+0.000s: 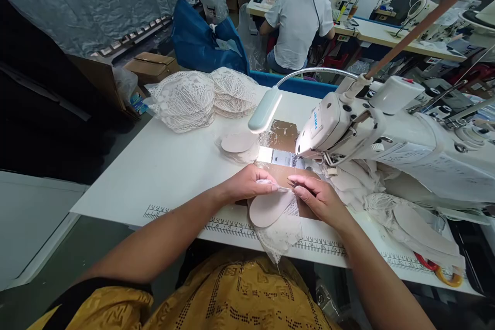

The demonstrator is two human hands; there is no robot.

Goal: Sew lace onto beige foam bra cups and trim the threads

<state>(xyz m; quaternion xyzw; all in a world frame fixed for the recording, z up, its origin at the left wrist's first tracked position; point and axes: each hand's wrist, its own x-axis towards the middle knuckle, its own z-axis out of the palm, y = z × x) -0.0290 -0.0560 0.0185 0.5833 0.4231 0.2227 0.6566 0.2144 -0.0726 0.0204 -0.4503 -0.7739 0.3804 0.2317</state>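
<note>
My left hand [255,183] is closed on the upper edge of a white lace piece [282,233], pinching it between thumb and fingers. An oval pale pad [268,210] lies against the lace, which hangs over the table's front edge. At the right end of that same edge is my right hand [310,193], its thumb and fingers pressed together around something small and dark that I cannot make out. Both hands are just in front of the needle area of a white sewing machine [323,122]. A lamp [265,109] lights the machine's plate.
Stacked lace cups [185,100] stand at the table's back left, and a pale pad piece [238,143] lies nearer. More pale pieces [417,227] and red-orange scissors [448,277] are at the right. A ruler strip [228,227] runs along the front edge. A person [296,26] sits beyond.
</note>
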